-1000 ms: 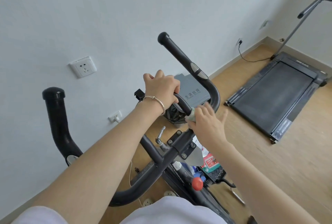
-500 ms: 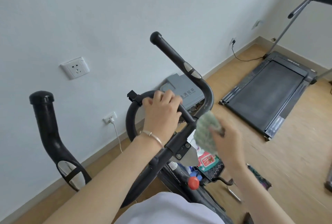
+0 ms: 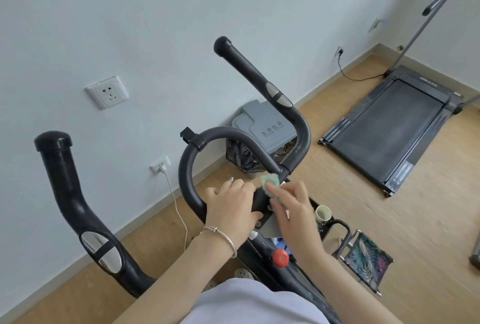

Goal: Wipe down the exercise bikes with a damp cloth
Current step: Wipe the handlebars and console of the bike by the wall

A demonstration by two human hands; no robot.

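Closest to me is the person's white top (image 3: 249, 303), with both bare forearms reaching out over the exercise bike (image 3: 135, 277). There's a thin silver bangle (image 3: 225, 237) on the left wrist and a red knob (image 3: 280, 257) on the bike's stem just below the hands.

The left hand (image 3: 231, 209) is wrapped round the black centre block of the handlebar, fingers curled over the top and thumb tucked under. The right hand (image 3: 293, 209) is right beside it, almost touching. It has a scrunched-up pale green cloth (image 3: 271, 184) bunched under its fingertips and pressed onto the bar, right where the handlebar loop (image 3: 185, 175) meets the clamp. So the cloth is on the bike, dead centre of the bars.

A long left grip (image 3: 75, 204) and right grip (image 3: 249, 72) stick up on either side.

On the floor to the right of the bike are a small cup (image 3: 322, 212) and a little folding stool (image 3: 368, 258) with a leafy print seat. Further back, a grey bin (image 3: 265, 126) with a black liner sits against the wall. There's a wall socket (image 3: 107, 92) higher up, and a lower socket (image 3: 160, 165) with a white cable plugged in. Way over at the far right, a treadmill (image 3: 389, 126) lies flat on the wooden floor.
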